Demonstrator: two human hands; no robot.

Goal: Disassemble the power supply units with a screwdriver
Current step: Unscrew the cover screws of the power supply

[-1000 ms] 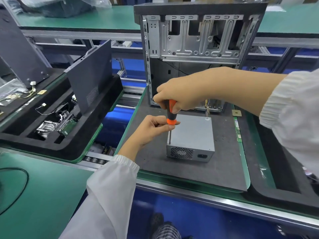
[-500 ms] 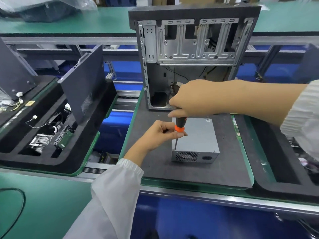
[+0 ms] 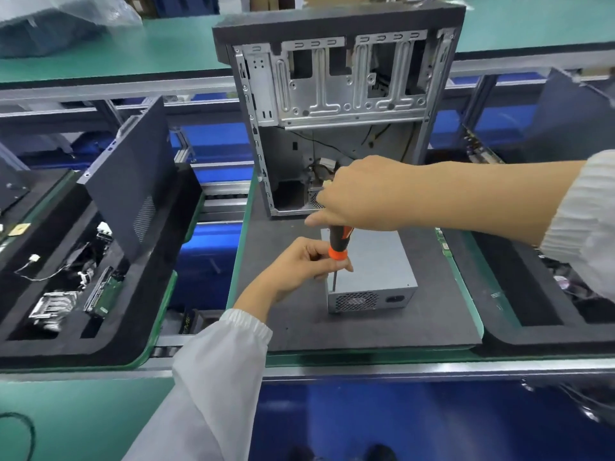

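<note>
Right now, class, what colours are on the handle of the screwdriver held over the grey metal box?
Black with orange, including an orange collar: the screwdriver handle, head view.

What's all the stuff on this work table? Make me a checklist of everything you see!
Surface: dark foam mat on a green-edged pallet.
Job's things: grey power supply unit lying on the mat; screwdriver upright at its left edge.
Clutter: left tray holding removed parts.
Hands: right hand grips the screwdriver handle; left hand pinches near its orange collar.
Cables: thin wires inside the open computer case.
Surroundings: green benches, blue bins behind.
</note>
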